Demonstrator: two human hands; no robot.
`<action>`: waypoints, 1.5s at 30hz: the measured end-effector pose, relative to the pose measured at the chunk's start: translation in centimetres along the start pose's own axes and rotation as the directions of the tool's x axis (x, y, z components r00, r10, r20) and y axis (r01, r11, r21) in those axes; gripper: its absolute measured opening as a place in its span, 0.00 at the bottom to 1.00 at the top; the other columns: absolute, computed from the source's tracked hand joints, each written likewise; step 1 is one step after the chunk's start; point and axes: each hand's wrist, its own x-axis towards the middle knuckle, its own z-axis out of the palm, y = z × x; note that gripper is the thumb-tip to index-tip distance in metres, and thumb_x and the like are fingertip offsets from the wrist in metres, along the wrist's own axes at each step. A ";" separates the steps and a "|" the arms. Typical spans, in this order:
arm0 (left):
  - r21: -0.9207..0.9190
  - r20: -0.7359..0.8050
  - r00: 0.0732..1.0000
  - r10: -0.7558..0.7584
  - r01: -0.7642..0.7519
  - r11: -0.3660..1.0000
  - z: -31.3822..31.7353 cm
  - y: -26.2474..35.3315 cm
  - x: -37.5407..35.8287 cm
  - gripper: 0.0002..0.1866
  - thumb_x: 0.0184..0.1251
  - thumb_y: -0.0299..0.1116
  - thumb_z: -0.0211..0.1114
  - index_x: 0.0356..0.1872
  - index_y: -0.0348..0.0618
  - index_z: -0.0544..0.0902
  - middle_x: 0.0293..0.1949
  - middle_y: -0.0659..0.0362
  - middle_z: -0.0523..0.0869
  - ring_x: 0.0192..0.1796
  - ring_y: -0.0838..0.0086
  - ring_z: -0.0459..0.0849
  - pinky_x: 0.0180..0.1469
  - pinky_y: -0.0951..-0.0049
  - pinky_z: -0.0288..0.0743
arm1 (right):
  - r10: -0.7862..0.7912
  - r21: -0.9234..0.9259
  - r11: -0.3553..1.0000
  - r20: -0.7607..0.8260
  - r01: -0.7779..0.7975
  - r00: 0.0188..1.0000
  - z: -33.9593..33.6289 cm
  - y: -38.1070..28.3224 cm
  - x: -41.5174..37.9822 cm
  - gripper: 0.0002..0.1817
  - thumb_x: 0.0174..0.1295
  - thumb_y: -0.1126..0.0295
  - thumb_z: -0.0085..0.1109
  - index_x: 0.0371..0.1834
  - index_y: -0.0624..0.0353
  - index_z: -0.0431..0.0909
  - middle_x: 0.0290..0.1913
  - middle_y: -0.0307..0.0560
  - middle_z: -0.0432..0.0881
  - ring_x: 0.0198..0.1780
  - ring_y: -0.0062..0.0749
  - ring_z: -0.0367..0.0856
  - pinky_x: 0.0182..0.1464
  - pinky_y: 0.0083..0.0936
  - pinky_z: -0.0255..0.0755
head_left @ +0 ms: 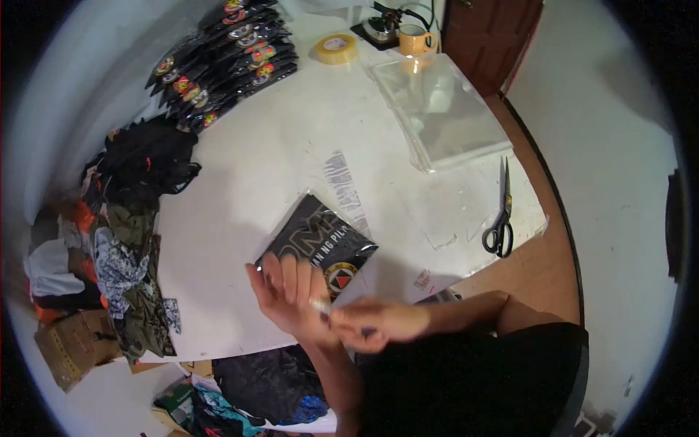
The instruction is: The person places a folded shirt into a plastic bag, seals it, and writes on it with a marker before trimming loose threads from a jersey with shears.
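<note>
My left hand (285, 295) is raised over the near edge of a folded black printed garment (309, 222) in a clear plastic sleeve. Its fingers are loosely curled and blurred, the thumb apart, and nothing shows in them. Against the side of its palm, the fingertips of my right hand (375, 324) are pinched together. A small pale spot shows at those fingertips, too smeared to name. The packed garment lies flat on the white table (233, 175), showing pale lettering and a round emblem with a red triangle.
Clear plastic sleeves (444, 109) are stacked at the far right, near black-handled scissors (499, 233). A tape roll (336, 48) and an orange mug (416, 41) stand at the back. Packed black garments (226, 65) and loose clothes (131, 255) line the left; a cardboard box (76, 346) sits below.
</note>
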 end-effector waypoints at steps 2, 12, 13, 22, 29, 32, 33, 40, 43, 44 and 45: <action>0.249 -0.159 0.978 0.134 -0.092 0.964 -1.0 0.1 -0.3 0.26 0.76 0.49 0.36 0.26 0.41 0.72 0.25 0.57 0.77 0.28 0.75 0.76 0.34 0.75 0.72 | -0.273 -0.519 0.842 -0.173 0.148 0.946 -3.3 -0.7 -1.0 0.22 0.70 0.49 0.44 0.32 0.58 0.74 0.20 0.33 0.69 0.18 0.23 0.66 0.21 0.20 0.60; 0.989 -0.133 0.770 0.623 0.062 0.135 -7.9 0.7 -7.6 0.10 0.72 0.30 0.50 0.40 0.33 0.76 0.36 0.53 0.82 0.39 0.72 0.81 0.46 0.73 0.74 | -0.849 -0.632 -0.255 -0.216 -0.732 0.483 -17.5 -2.5 -8.7 0.12 0.54 0.72 0.59 0.41 0.61 0.80 0.35 0.53 0.78 0.41 0.48 0.76 0.45 0.38 0.70; 0.993 -0.115 0.714 0.691 0.058 0.106 -7.6 0.2 -8.6 0.08 0.71 0.28 0.52 0.39 0.33 0.76 0.36 0.54 0.82 0.37 0.73 0.81 0.44 0.74 0.75 | -0.856 -0.557 -0.282 -0.221 -0.781 0.467 -17.6 -2.3 -8.4 0.12 0.54 0.71 0.59 0.42 0.60 0.80 0.36 0.53 0.78 0.42 0.47 0.76 0.44 0.38 0.69; 0.774 -0.578 0.500 0.645 0.084 0.628 -8.2 -3.1 -16.9 0.09 0.72 0.33 0.54 0.46 0.39 0.72 0.46 0.52 0.80 0.48 0.69 0.80 0.52 0.66 0.75 | -0.451 -0.642 0.765 -0.594 -0.054 0.666 -14.5 -0.5 2.8 0.23 0.58 0.63 0.65 0.51 0.69 0.75 0.34 0.48 0.81 0.28 0.25 0.81 0.28 0.21 0.72; 0.305 -0.750 0.617 0.236 0.005 0.952 -9.6 -4.2 -12.5 0.17 0.74 0.43 0.50 0.51 0.40 0.71 0.51 0.52 0.76 0.51 0.65 0.78 0.57 0.61 0.73 | -0.141 -0.367 0.920 -0.633 -0.135 0.761 -14.7 -0.1 3.7 0.26 0.51 0.61 0.71 0.46 0.67 0.72 0.18 0.35 0.71 0.14 0.18 0.67 0.19 0.17 0.67; 0.313 -0.693 0.661 0.287 -0.083 0.946 -11.0 -2.5 -9.8 0.19 0.74 0.46 0.50 0.50 0.39 0.72 0.47 0.53 0.78 0.50 0.65 0.79 0.57 0.62 0.73 | -0.049 -0.293 0.946 -0.552 -0.139 0.833 -12.3 -1.1 3.2 0.25 0.52 0.62 0.71 0.46 0.66 0.71 0.19 0.37 0.74 0.15 0.21 0.73 0.18 0.15 0.65; 0.341 -0.705 0.638 0.309 -0.078 0.937 -11.5 -2.0 -9.4 0.20 0.73 0.47 0.50 0.50 0.38 0.73 0.45 0.54 0.79 0.50 0.66 0.79 0.57 0.63 0.73 | -0.055 -0.278 0.954 -0.525 -0.110 0.849 -12.5 -0.8 3.5 0.22 0.54 0.61 0.69 0.44 0.64 0.71 0.19 0.37 0.74 0.16 0.22 0.74 0.17 0.14 0.63; 0.514 -0.687 0.505 0.522 -0.170 0.841 -9.8 2.7 -4.9 0.15 0.67 0.40 0.62 0.46 0.45 0.72 0.41 0.57 0.82 0.43 0.68 0.84 0.42 0.58 0.81 | -0.235 -0.266 0.957 -0.492 0.112 0.838 -14.8 -2.0 8.4 0.15 0.64 0.56 0.58 0.33 0.57 0.75 0.19 0.36 0.74 0.17 0.21 0.74 0.18 0.15 0.60; 0.679 -0.560 0.535 0.633 -0.141 0.720 -7.7 5.9 -1.6 0.19 0.69 0.44 0.58 0.49 0.38 0.74 0.43 0.55 0.82 0.46 0.69 0.83 0.48 0.58 0.79 | -0.499 -0.440 0.856 -0.562 0.272 0.660 -18.5 -2.5 15.2 0.15 0.64 0.57 0.57 0.31 0.59 0.75 0.18 0.38 0.74 0.20 0.22 0.74 0.23 0.20 0.66; 0.685 -0.480 0.625 0.616 -0.172 0.708 -8.0 7.6 -0.3 0.19 0.69 0.43 0.59 0.50 0.39 0.73 0.45 0.55 0.82 0.48 0.69 0.82 0.51 0.58 0.77 | -0.722 -0.689 0.670 -0.520 0.276 0.456 -19.8 -2.6 18.4 0.14 0.63 0.59 0.57 0.32 0.60 0.76 0.22 0.40 0.76 0.24 0.25 0.76 0.26 0.23 0.68; 0.717 -0.456 0.615 0.643 -0.175 0.675 -5.8 8.3 1.8 0.18 0.69 0.42 0.59 0.49 0.39 0.73 0.46 0.56 0.81 0.49 0.69 0.82 0.51 0.58 0.77 | -0.888 -0.875 0.440 -0.392 0.201 0.239 -20.1 -3.0 20.5 0.12 0.62 0.61 0.58 0.32 0.61 0.76 0.25 0.43 0.78 0.28 0.29 0.78 0.30 0.27 0.70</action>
